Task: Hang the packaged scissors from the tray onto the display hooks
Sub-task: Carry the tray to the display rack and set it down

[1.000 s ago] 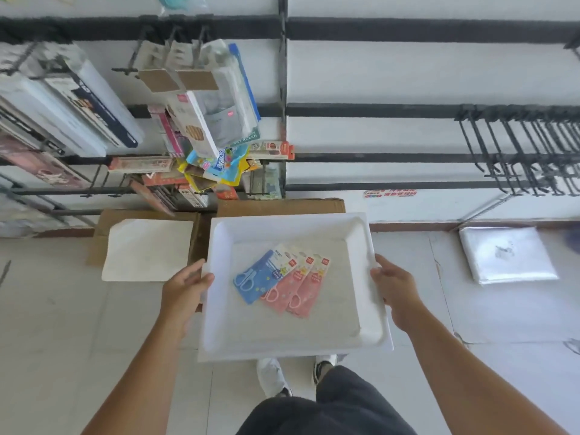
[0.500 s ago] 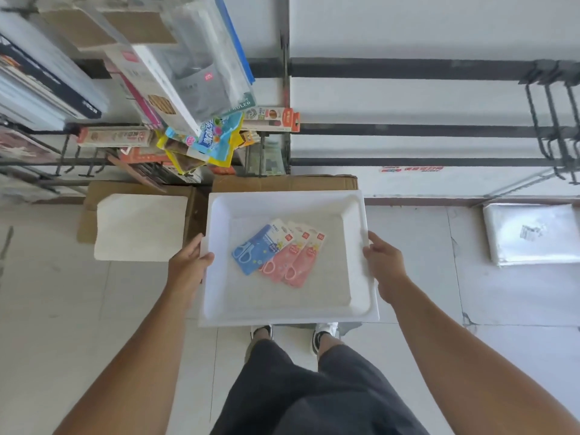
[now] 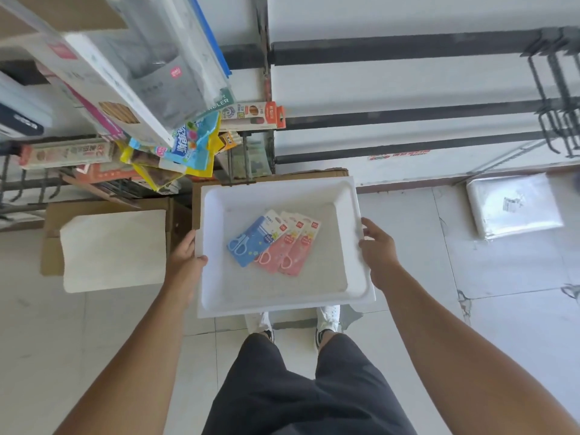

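Note:
A white tray (image 3: 361, 246) is held level over the floor. My left hand (image 3: 186, 262) grips its left rim and my right hand (image 3: 378, 251) grips its right rim, fingers spread on the edge. Three packs of scissors lie fanned out in the tray: a blue pack (image 3: 254, 237) on the left and two pink packs (image 3: 290, 246) overlapping to its right. Empty black display hooks (image 3: 555, 98) stick out from the wall rails at the far right.
Hanging stationery packs (image 3: 150, 76) crowd the rack at upper left, close above the tray's far left corner. A cardboard box with a white sheet (image 3: 113, 249) sits on the floor at left. A plastic-wrapped bundle (image 3: 513, 205) lies at right. My shoes (image 3: 326, 321) are below the tray.
The view has tipped downward and closer to the rack; the tray with its three packs has stayed level in both hands and sits lower, nearer the floor.

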Action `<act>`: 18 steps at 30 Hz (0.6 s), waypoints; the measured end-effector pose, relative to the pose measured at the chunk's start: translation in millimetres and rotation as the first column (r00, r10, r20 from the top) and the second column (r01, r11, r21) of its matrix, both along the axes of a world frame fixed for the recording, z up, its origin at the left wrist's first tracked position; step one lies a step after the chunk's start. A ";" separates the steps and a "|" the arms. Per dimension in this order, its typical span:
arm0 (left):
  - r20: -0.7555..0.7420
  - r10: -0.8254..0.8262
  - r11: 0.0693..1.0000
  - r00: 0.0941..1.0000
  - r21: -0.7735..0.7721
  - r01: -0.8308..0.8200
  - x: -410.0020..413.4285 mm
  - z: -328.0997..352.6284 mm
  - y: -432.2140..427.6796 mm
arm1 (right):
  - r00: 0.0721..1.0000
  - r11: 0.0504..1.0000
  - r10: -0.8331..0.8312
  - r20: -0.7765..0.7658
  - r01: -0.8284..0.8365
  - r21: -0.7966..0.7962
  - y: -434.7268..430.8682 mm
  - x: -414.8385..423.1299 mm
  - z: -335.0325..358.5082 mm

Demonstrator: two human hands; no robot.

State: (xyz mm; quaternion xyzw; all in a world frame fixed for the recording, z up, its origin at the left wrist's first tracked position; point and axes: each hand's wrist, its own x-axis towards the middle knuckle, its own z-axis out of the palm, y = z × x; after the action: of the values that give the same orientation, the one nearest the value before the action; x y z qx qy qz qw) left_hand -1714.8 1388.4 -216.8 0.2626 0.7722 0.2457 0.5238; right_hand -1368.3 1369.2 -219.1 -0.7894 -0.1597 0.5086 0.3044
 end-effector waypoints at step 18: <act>-0.518 -0.228 0.880 0.824 0.252 0.402 39.4 -9.2 -6.2 | 0.809 0.863 0.435 0.395 -0.499 0.073 -8.7 -59.1 7.8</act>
State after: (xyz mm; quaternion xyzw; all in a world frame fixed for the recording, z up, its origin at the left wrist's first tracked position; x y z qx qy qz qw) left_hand -1675.4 1382.2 -226.0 0.5294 0.7648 0.2158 0.2972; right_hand -1427.4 1360.5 -211.3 -0.7765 -0.4467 0.3960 0.2018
